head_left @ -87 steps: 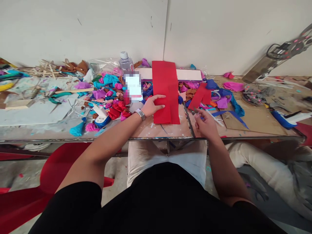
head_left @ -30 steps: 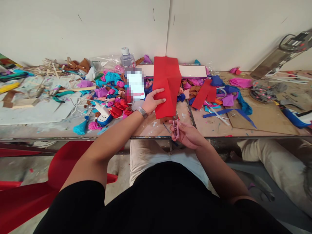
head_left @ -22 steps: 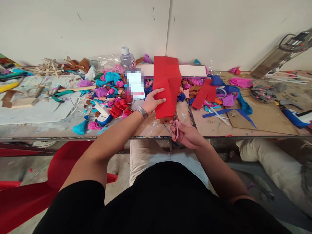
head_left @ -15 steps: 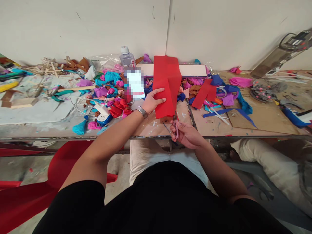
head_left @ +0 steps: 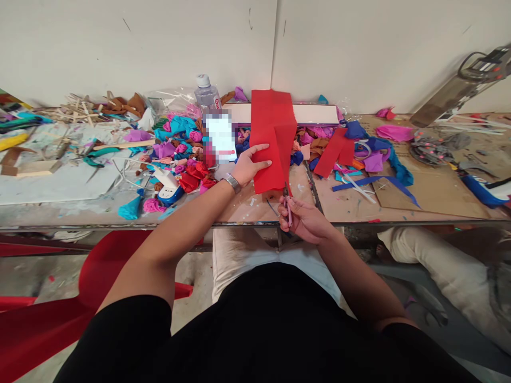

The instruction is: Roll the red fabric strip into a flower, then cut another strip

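A folded red sheet [head_left: 272, 119], of paper or thin cloth, stretches from the white strip at the back toward the table's front. My left hand [head_left: 248, 169] holds it at its left side, with thumb and a finger visible on top; the other fingers are partly hidden. Small scissors [head_left: 289, 209] with pinkish handles are gripped in my right hand [head_left: 305, 219]. Their blades point away from me and meet the sheet's near right edge. More red pieces [head_left: 337, 151] lie to the right.
Coloured scraps and rolled flower shapes [head_left: 175, 143] crowd the table. Behind my left hand are a lit phone [head_left: 222, 135] and a water bottle [head_left: 207, 96]. A power strip [head_left: 170, 191] lies left, cardboard [head_left: 431, 191] right. Another person's leg [head_left: 431, 260] shows at right.
The scissors have shifted very slightly at the sheet's near edge, and their blades look a little different. My left hand and the sheet stay almost still.
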`<state>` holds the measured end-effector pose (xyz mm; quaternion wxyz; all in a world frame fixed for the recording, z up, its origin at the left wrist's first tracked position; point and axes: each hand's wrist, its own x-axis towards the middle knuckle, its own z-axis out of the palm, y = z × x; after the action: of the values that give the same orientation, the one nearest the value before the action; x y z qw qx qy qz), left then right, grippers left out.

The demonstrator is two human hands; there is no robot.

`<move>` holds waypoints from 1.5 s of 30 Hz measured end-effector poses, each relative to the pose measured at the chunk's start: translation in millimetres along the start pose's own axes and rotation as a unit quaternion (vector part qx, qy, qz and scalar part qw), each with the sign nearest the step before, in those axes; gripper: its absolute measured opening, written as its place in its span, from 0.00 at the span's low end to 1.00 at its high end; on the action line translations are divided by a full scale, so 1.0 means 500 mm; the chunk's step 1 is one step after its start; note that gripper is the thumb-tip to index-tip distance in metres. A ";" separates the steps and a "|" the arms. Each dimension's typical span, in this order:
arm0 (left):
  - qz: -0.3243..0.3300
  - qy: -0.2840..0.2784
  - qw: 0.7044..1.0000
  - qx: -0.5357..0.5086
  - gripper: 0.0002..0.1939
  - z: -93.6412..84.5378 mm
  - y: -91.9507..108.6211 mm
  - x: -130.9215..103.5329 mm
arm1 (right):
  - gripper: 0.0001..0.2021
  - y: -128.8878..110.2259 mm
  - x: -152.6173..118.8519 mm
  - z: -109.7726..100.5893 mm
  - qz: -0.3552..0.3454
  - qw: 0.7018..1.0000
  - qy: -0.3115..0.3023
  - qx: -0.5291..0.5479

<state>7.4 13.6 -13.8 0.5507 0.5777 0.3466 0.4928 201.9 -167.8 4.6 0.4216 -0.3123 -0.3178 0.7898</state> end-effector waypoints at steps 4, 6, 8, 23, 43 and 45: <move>-0.004 0.000 1.000 0.008 0.39 0.000 0.000 0.000 | 0.08 0.002 0.000 0.000 0.002 1.000 0.008 0.003; -0.002 -0.003 1.000 0.011 0.40 -0.001 0.000 0.000 | 0.08 0.001 0.000 0.001 0.003 1.000 0.009 0.005; 0.001 -0.006 1.000 0.011 0.39 -0.001 -0.001 0.001 | 0.08 0.000 -0.001 0.003 0.002 1.000 0.009 0.006; 0.003 0.003 1.000 0.010 0.39 0.000 0.006 -0.002 | 0.14 0.000 -0.019 0.002 0.023 1.000 0.006 0.021; 0.013 -0.032 0.999 0.030 0.37 0.003 0.007 -0.008 | 0.12 -0.019 0.003 0.003 0.009 0.999 0.028 0.015; 0.017 -0.034 0.999 0.033 0.37 0.003 0.005 -0.006 | 0.12 -0.018 0.004 0.003 0.006 0.999 0.033 0.013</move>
<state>7.4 9.9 -12.0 0.5346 0.6173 0.3341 0.4707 204.0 -162.6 11.9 0.4310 -0.3347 -0.2910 0.7858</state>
